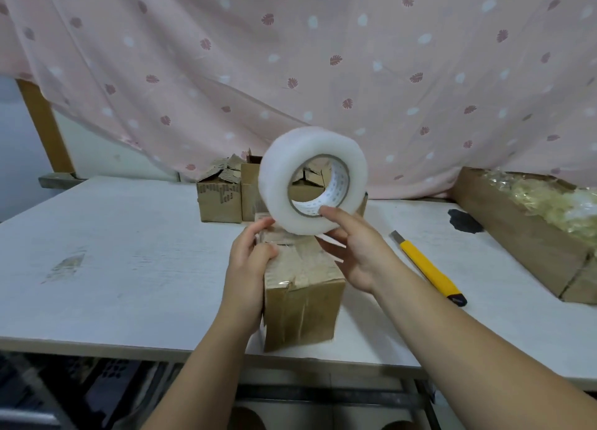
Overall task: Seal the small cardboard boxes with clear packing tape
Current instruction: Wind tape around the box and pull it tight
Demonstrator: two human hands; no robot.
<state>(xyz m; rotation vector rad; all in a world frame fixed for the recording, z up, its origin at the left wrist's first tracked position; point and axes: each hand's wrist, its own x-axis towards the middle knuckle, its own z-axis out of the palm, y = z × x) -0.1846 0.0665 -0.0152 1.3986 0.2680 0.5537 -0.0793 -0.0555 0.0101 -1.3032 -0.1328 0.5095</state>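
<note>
Head view: the left grip (250, 265) clamps the top edge of the small box (303, 287) at 6 o'clock on the surface (129, 235). The right grip (358, 255) holds the tape roll (312, 181) just above it, one finger hooked in the core. That light hold could let the roll slip, and the crumpled lid could wrinkle new tape. Count: one roll, one knife (429, 268) at 3 o'clock, and at least two spare boxes (219, 197) at 12.

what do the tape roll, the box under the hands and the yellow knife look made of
The tape roll: milky translucent plastic film, frosted look, wound on what seems a paper core. The box: brown cardboard, matte and creased, with glossy clear tape strips. The knife: smooth yellow body, probably plastic; grey metal-looking blade tip.
</note>
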